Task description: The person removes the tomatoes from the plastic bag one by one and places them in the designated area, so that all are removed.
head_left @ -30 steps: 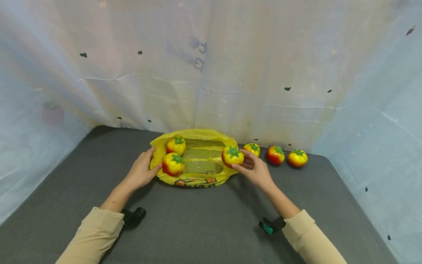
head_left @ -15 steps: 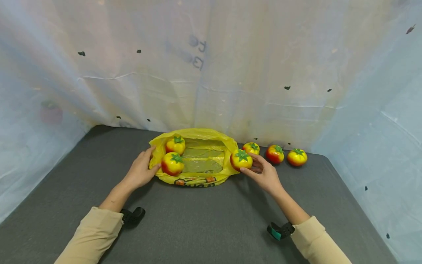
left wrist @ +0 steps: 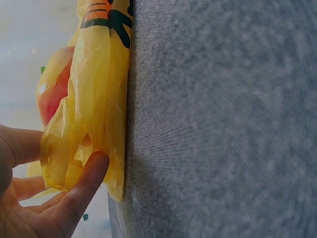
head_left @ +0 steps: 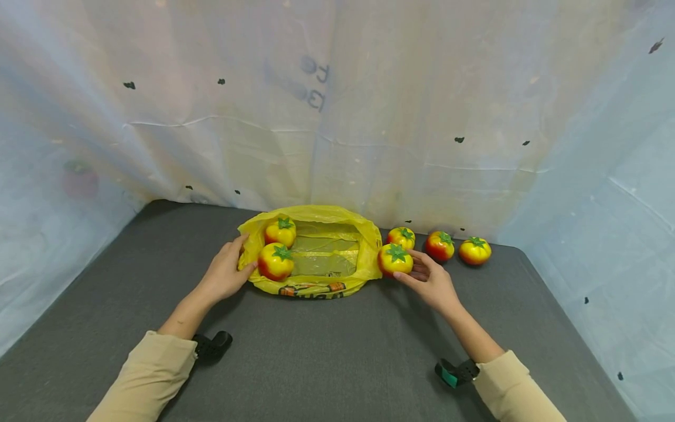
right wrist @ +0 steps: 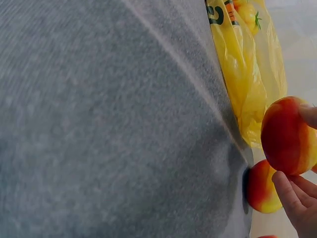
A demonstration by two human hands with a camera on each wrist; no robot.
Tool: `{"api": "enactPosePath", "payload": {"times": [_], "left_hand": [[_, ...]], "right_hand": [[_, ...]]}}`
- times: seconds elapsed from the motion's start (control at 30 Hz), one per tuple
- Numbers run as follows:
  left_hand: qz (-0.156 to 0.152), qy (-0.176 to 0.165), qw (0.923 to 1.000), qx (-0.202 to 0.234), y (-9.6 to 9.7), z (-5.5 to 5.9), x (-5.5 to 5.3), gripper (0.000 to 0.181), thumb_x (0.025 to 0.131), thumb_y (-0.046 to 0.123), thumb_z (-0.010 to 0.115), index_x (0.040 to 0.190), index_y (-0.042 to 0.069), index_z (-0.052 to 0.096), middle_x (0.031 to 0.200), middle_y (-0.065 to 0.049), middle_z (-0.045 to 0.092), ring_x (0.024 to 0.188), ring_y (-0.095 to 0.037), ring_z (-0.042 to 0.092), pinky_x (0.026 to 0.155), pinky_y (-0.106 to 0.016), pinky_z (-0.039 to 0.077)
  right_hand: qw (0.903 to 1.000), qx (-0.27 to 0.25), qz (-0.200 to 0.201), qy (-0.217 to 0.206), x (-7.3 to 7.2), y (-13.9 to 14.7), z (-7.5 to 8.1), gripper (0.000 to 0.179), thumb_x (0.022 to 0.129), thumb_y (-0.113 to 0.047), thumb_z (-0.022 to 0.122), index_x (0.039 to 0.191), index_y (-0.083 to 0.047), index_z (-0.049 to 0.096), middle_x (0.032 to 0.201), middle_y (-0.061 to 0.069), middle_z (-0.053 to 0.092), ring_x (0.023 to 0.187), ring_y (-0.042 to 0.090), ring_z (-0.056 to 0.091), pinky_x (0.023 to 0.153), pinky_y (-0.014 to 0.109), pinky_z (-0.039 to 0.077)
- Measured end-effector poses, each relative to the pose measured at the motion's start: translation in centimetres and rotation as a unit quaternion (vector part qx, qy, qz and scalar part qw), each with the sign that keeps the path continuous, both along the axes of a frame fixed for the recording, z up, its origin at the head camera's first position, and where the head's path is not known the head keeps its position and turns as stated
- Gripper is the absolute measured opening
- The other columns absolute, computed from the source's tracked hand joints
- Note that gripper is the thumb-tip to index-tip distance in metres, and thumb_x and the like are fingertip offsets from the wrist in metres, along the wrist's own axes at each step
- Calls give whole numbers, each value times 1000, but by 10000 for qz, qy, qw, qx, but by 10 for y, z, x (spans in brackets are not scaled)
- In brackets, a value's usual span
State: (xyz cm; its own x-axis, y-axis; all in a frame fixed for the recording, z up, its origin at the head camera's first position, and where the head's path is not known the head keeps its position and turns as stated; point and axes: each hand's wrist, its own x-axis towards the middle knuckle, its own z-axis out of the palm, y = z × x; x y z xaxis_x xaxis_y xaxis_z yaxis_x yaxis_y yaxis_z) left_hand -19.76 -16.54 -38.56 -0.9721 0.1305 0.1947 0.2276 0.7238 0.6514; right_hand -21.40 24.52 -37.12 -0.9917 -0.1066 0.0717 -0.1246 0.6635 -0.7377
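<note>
A yellow plastic bag (head_left: 337,214) lies with its mouth spread wide on the dark table. Inside its left end are two glossy red-and-yellow tomatoes, one farther back (head_left: 279,232) and one nearer (head_left: 275,262), with green star-shaped tops. My left hand (head_left: 224,272) pinches the bag's left edge; the left wrist view shows thumb and fingers on either side of the plastic (left wrist: 57,148). Just outside the right edge, my right hand (head_left: 433,285) holds another tomato (head_left: 394,261) between thumb and fingers. From the right wrist, this tomato (right wrist: 287,136) is raised above the table surface.
Three more tomatoes stand in a row at the table's back right: one behind the held tomato (head_left: 403,234), a redder one (head_left: 439,247) and a yellower one (head_left: 475,252). Pale plastic sheeting (head_left: 379,117) hangs behind the table (head_left: 316,357) and at both sides.
My right hand has moved right with its tomato, from over the bag's right end to just outside the bag. The left hand stays on the bag's left edge.
</note>
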Motion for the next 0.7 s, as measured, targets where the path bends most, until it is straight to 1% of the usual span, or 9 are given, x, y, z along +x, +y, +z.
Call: {"api": "enactPosePath", "payload": {"times": [0.13, 0.43, 0.7], "left_hand": [[5, -26, 10000, -16, 0, 0, 0, 63, 93, 9, 59, 142, -14, 27, 115, -32, 48, 101, -42, 50, 83, -54, 42], [19, -58, 10000, -4, -1, -1, -1, 63, 93, 9, 57, 143, -14, 26, 114, -32, 48, 99, -41, 50, 81, -53, 42], [25, -39, 10000, -11, -1, -1, 0, 63, 93, 9, 57, 142, -15, 26, 114, -32, 48, 99, -41, 50, 82, -54, 42]], "right_hand": [[9999, 121, -7, -39, 0, 5, -1, 67, 86, -35, 71, 142, -8, 44, 134, 21, 54, 116, 35, 59, 93, 45, 49], [9993, 260, -70, -261, 3, 10, -4, 67, 88, -34, 69, 142, -5, 43, 137, 23, 52, 120, 36, 56, 93, 45, 49], [9988, 321, -55, -352, 2, 15, -12, 66, 87, -35, 71, 140, -6, 46, 135, 22, 54, 118, 35, 57, 90, 44, 50]]}}
